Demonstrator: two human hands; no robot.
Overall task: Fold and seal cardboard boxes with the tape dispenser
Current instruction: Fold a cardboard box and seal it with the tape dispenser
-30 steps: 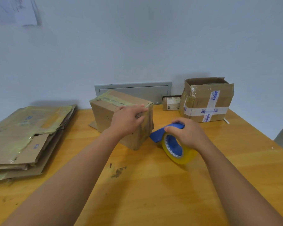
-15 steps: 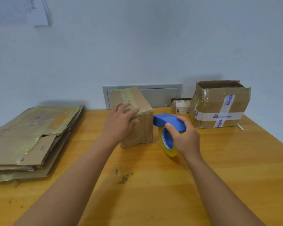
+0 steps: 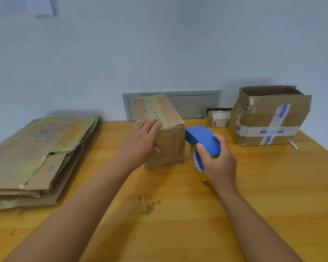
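A small closed cardboard box [image 3: 169, 127] with yellowish tape along its top stands in the middle of the wooden table [image 3: 273, 186]. My left hand [image 3: 140, 142] grips its near left top corner, fingers over the top and thumb on the front face. My right hand [image 3: 219, 163] grips the tape dispenser [image 3: 201, 137], a blue cover over a yellow tape roll. The dispenser's front end sits against the box's right side.
A stack of flattened cardboard boxes [image 3: 36, 157] lies at the left. An open-topped taped box [image 3: 269, 118] stands at the back right, a small labelled carton [image 3: 218, 117] beside it. A grey wall panel [image 3: 193, 104] is behind the box. A dark stain [image 3: 150, 206] marks the table.
The box has been turned from a slanted position to stand end-on toward me. My right hand brought the dispenser up and left against the box's right side.
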